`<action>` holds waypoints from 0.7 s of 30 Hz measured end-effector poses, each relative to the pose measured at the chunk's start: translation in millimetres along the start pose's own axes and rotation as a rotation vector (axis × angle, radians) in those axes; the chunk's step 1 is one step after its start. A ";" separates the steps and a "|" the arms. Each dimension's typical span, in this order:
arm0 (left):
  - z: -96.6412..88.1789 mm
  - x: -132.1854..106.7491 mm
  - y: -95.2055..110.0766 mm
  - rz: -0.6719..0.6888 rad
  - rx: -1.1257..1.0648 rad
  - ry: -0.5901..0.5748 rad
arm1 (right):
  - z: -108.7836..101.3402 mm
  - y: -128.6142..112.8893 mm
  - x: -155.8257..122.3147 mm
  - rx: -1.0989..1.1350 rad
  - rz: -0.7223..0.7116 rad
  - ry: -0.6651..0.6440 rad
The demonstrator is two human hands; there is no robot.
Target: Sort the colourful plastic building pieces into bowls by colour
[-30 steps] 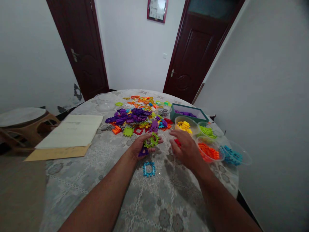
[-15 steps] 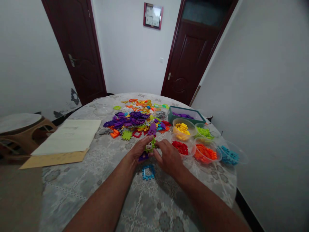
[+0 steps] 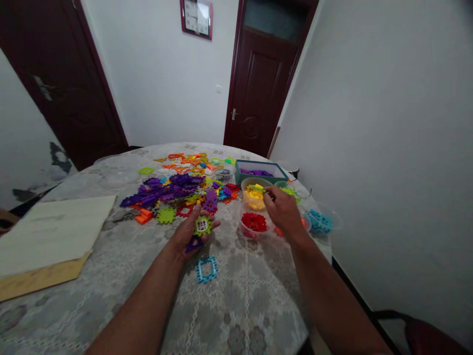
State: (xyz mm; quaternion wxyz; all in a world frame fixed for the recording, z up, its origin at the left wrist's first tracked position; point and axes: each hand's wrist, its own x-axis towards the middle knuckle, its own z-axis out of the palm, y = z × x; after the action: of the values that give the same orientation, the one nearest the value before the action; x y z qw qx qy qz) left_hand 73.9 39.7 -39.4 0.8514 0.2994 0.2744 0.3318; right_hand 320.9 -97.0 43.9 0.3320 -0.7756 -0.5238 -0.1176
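Note:
My left hand (image 3: 188,231) is closed around a green toothed building piece (image 3: 195,228) that has a white lattice window (image 3: 202,225) set in it. A purple piece (image 3: 193,244) shows under it against the palm. Away to the right, my right hand (image 3: 281,207) is over the tubs, its fingertips pinching a small yellow-green piece (image 3: 260,189) above the tub of yellow pieces (image 3: 254,203). On the cloth in front of my left hand lies a light blue square toothed frame (image 3: 206,269).
Beyond my left hand spreads a pile of mixed pieces, mostly purple (image 3: 166,190). Clear tubs hold red pieces (image 3: 254,222), blue pieces (image 3: 320,221), orange and green ones. A green-edged box (image 3: 279,178) stands behind them. Paper sheets (image 3: 59,227) lie at left.
My right hand has left the green piece and moved right to the tubs, where it now pinches a small piece. My left hand keeps its hold. The view has turned right.

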 end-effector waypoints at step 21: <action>2.7 3.4 1.0 0.032 -0.182 0.069 | 21.0 -55.8 -52.2 0.162 -0.318 -0.313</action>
State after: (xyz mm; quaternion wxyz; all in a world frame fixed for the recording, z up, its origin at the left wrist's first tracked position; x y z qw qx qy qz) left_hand 77.4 41.9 -37.9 0.8597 0.2134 0.2676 0.3791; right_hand 245.5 -109.1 22.3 0.2853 -0.6630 -0.6921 -0.0044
